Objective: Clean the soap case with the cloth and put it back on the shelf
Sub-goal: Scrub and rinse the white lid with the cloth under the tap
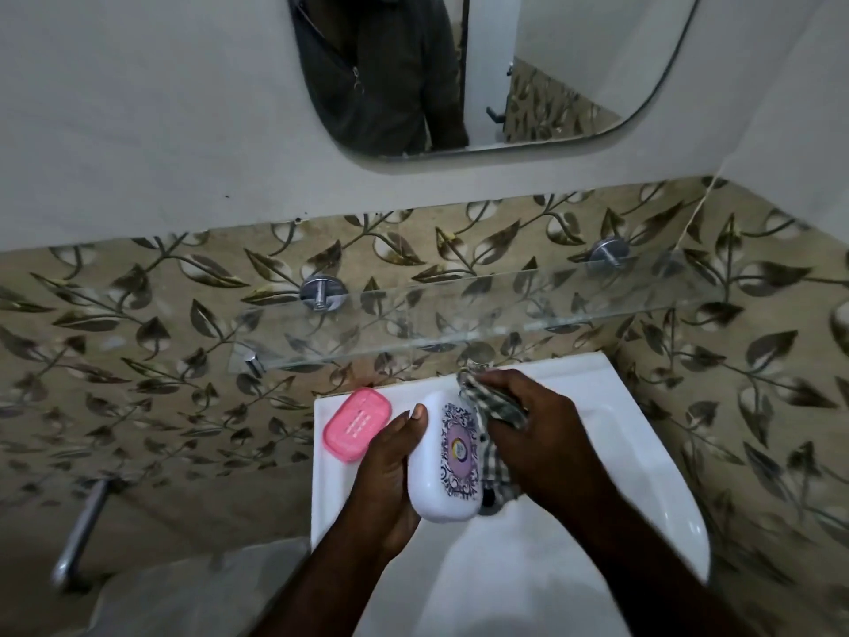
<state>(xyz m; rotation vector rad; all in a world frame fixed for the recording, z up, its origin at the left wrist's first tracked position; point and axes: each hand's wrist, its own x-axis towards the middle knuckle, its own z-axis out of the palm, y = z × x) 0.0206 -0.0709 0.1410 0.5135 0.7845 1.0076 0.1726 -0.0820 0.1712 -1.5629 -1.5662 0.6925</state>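
pink tray: oval slotted plastic, on the sink's left rim.
left hand: grasps the soap case from its left side.
soap case: smooth white rounded plastic with an ornate purple label, held over the basin.
cloth: checked, crumpled against the case's right edge.
right hand: clenched around the cloth.
sink: glossy white ceramic.
shelf: clear glass on chrome pegs, above the sink.

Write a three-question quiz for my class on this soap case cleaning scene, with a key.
1. True or false: the left hand holds the white soap case.
2. What does the right hand grip? A checked cloth; B brush; C sponge.
3. Fill in: the pink soap tray lies on the rim of the ____.
Key: 1 true; 2 A; 3 sink.
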